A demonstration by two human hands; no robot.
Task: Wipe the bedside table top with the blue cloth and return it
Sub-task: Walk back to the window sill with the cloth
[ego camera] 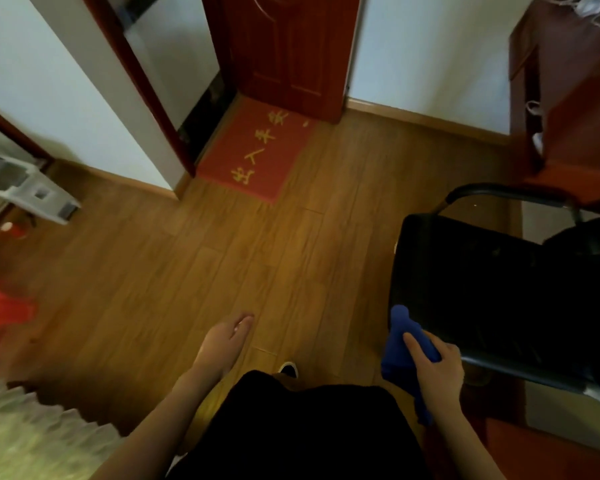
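Observation:
My right hand (437, 368) grips a bunched blue cloth (400, 344) beside the front left corner of a black chair seat (482, 282). Part of the cloth hangs down below my hand. My left hand (226, 337) hangs free over the wooden floor, fingers loosely together, holding nothing. No bedside table shows in this view.
A red doormat (257, 157) with yellow characters lies before a dark red door (291, 46). Reddish wooden furniture (575, 98) stands at the right behind the chair. A white plastic object (32, 188) sits at the left, with red fabric (0, 317) below it.

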